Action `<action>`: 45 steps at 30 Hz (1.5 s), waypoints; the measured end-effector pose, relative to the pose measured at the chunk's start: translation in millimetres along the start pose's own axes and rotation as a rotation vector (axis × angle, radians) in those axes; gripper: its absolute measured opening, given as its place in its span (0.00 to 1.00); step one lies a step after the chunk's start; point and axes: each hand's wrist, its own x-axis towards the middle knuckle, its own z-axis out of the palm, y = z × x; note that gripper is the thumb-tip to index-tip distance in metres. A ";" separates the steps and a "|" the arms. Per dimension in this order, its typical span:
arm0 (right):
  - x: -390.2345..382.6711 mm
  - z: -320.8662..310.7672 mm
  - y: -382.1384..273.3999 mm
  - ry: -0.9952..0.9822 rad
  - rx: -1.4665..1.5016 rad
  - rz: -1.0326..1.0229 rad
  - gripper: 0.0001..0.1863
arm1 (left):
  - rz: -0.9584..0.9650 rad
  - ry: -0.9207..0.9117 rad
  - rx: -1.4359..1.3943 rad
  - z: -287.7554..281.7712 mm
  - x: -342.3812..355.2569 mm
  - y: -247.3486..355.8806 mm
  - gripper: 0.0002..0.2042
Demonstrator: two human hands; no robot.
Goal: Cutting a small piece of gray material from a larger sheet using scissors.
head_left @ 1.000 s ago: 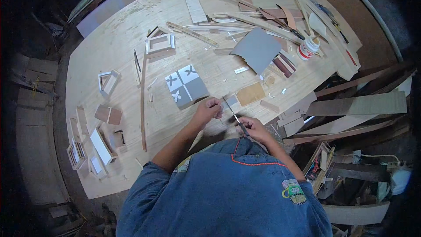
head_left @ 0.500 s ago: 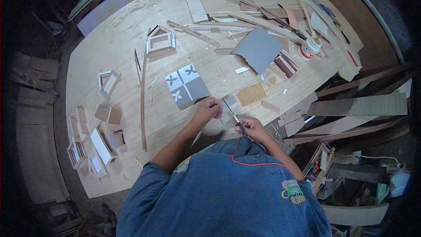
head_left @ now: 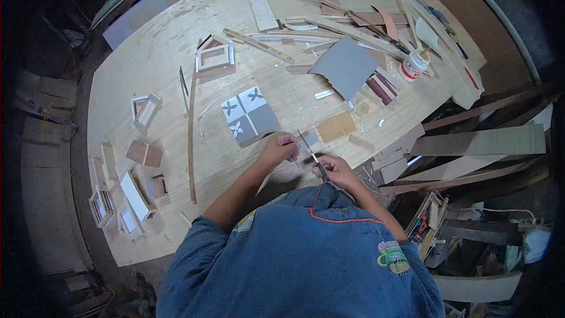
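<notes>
Head: left hand [head_left: 279, 151] curled closed; right hand [head_left: 338, 173] gripping slim tool [head_left: 312, 153].

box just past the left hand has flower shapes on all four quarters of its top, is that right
Not quite: the head view shows flower shapes on only three quarters of the box just past the left hand; the lower-right quarter is plain grey.
</notes>
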 end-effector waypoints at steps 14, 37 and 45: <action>-0.4 -0.5 2.4 0.031 -0.116 0.003 0.10 | -0.006 0.045 0.010 -0.7 4.1 -6.3 0.04; 4.0 2.6 -1.0 0.113 -0.177 -0.187 0.17 | -0.009 0.099 -0.276 20.1 -16.4 6.4 0.05; 15.4 0.2 4.8 0.199 -0.002 -0.233 0.15 | -0.005 0.000 -0.285 25.8 -19.8 6.9 0.04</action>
